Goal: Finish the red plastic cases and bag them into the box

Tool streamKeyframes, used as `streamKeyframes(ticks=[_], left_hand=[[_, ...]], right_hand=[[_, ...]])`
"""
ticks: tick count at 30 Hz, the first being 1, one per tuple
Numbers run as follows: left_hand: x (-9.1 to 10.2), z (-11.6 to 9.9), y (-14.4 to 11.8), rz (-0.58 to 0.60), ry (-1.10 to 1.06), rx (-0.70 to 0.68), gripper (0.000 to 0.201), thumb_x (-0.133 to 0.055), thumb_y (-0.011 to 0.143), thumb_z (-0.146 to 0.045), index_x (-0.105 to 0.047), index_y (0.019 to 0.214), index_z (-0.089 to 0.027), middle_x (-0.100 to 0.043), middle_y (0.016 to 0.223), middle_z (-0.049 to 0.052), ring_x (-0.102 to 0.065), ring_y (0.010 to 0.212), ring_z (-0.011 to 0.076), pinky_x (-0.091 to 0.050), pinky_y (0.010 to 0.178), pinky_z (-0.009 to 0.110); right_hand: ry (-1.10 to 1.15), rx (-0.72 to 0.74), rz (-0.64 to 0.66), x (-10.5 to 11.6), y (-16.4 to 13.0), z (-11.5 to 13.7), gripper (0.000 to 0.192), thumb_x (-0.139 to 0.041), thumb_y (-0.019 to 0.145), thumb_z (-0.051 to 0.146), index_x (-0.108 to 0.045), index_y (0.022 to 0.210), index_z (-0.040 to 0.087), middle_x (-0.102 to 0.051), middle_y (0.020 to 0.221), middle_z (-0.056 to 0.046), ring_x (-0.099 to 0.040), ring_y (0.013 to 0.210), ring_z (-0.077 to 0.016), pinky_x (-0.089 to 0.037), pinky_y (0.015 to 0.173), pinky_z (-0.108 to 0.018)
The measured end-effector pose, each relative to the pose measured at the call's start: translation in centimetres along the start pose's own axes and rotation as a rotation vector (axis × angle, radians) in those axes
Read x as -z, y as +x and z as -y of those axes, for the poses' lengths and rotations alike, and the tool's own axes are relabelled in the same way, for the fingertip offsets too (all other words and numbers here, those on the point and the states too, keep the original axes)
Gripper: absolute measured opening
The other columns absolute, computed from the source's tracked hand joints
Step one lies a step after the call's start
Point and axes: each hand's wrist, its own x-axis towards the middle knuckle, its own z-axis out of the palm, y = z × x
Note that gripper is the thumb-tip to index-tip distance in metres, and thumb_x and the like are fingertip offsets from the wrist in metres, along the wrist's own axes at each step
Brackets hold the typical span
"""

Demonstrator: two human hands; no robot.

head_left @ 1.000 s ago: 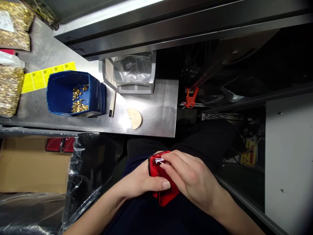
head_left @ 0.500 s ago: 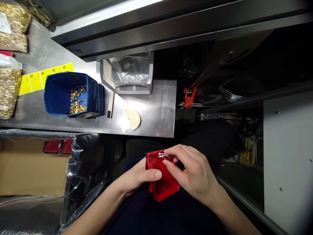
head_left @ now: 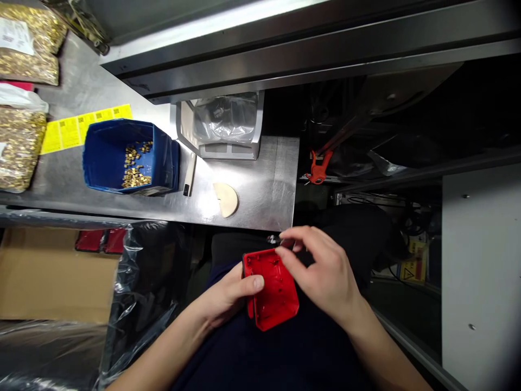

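Observation:
My left hand (head_left: 234,290) grips a red plastic housing (head_left: 277,298) by its left side, thumb over the rim. The housing is tilted, and its open hollow faces me, with small posts and holes inside. My right hand (head_left: 321,271) is at the upper right of the housing, thumb and fingers closed in a pinch. Out of the pinch, just above the housing's upper rim, sticks a small dark piece with a shiny metal tip (head_left: 272,239). Its kind is not clear, as most of it is hidden by the fingers.
On the metal bench (head_left: 268,190) stand a blue bin (head_left: 95,157) with small brass parts and a grey bin (head_left: 230,152) lined with plastic. A cutter knife (head_left: 189,176) and a cream half-disc (head_left: 226,199) lie nearby. Left below is a carton (head_left: 57,277) holding red parts.
My right hand has risen slightly, bringing the shiny-tipped piece out of the housing's hollow to above its rim. My left hand keeps its hold. The view has shifted slightly.

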Motion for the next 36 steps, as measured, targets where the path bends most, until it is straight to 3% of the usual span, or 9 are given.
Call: streamKeyframes(ticks=[6,9,12,15,18,21,24,29,36], left_hand=[[0.1,0.3,-0.1,-0.195,0.063,-0.099,0.06,-0.082,0.079,-0.054,-0.068,0.12,-0.013,-0.075,0.109,0.015,-0.071,0.097,0.0299,-0.053,0.091,0.04],[0.1,0.0,-0.2,-0.211,0.169,-0.118,0.058,-0.083,0.078,-0.054,-0.067,0.118,-0.014,-0.074,0.105,0.012,-0.07,0.095,0.0282,-0.053,0.088,0.038],[0.3,-0.1,-0.5,-0.244,0.218,-0.176,0.081,-0.087,0.075,-0.052,-0.053,0.139,-0.018,-0.069,0.119,0.012,-0.066,0.106,0.0282,-0.05,0.095,0.039],[0.8,-0.1,-0.7,-0.28,0.252,-0.259,0.102,-0.088,0.074,-0.054,-0.033,0.155,-0.026,-0.063,0.128,0.011,-0.063,0.112,0.0278,-0.047,0.099,0.039],[1.3,-0.4,-0.7,-0.332,0.303,-0.32,0.092,-0.08,0.08,-0.061,-0.037,0.153,-0.026,-0.063,0.126,0.011,-0.062,0.112,0.0286,-0.046,0.101,0.04],[1.8,-1.2,-0.4,-0.419,0.328,-0.367,0.08,-0.07,0.085,-0.066,-0.042,0.147,-0.024,-0.061,0.129,0.012,-0.059,0.119,0.031,-0.043,0.107,0.042],[2.1,-2.4,0.0,-0.456,0.317,-0.372,0.074,-0.064,0.089,-0.067,-0.043,0.145,-0.024,-0.061,0.129,0.011,-0.059,0.119,0.0305,-0.042,0.108,0.043],[2.8,-4.2,-0.3,-0.4,0.348,-0.292,0.055,-0.042,0.102,-0.062,-0.052,0.142,-0.025,-0.062,0.138,0.008,-0.054,0.13,0.0295,-0.035,0.116,0.044],[4.3,-5.9,-1.4,-0.337,0.28,-0.413,0.042,-0.04,0.107,-0.044,-0.064,0.137,-0.027,-0.061,0.147,0.003,-0.051,0.138,0.0291,-0.029,0.121,0.042]], right_hand=[[-0.076,-0.092,-0.221,-4.7,7.4,-4.9,0.017,-0.058,0.098,0.032,-0.064,0.11,0.022,-0.066,0.109,-0.008,-0.065,0.101,-0.0232,-0.051,0.091,-0.035],[-0.235,-0.065,-0.209,-7.9,10.5,-6.7,0.019,-0.058,0.098,0.032,-0.066,0.11,0.02,-0.062,0.115,-0.012,-0.058,0.112,-0.0271,-0.045,0.102,-0.04],[-0.278,-0.062,-0.153,-9.6,11.4,-7.5,0.02,-0.059,0.097,0.033,-0.067,0.109,0.019,-0.062,0.112,-0.013,-0.056,0.112,-0.0311,-0.041,0.104,-0.047],[-0.268,-0.056,-0.168,-8.7,10.0,-7.2,0.034,-0.061,0.096,0.041,-0.062,0.122,0.018,-0.058,0.122,-0.015,-0.054,0.117,-0.0325,-0.042,0.104,-0.049],[-0.049,0.008,-0.175,-6.1,6.7,-5.8,0.028,-0.056,0.101,0.042,-0.064,0.117,0.021,-0.06,0.116,-0.012,-0.059,0.11,-0.027,-0.049,0.097,-0.042],[0.156,0.128,0.086,-4.1,2.7,-3.6,0.031,-0.048,0.106,0.045,-0.07,0.1,0.024,-0.066,0.104,-0.008,-0.065,0.099,-0.0233,-0.052,0.089,-0.039],[0.064,0.301,0.297,-4.0,0.1,-1.7,0.034,-0.056,0.102,0.052,-0.07,0.112,0.024,-0.072,0.115,-0.01,-0.065,0.111,-0.0272,-0.047,0.101,-0.048],[-0.037,0.403,0.381,-5.0,0.2,-0.2,0.01,-0.062,0.101,0.025,-0.071,0.103,0.025,-0.078,0.102,-0.003,-0.07,0.103,-0.0224,-0.043,0.109,-0.049],[0.253,0.298,0.44,-5.5,1.6,0.7,0.014,-0.059,0.103,0.028,-0.071,0.097,0.023,-0.076,0.087,-0.003,-0.071,0.086,-0.0199,-0.051,0.096,-0.044]])
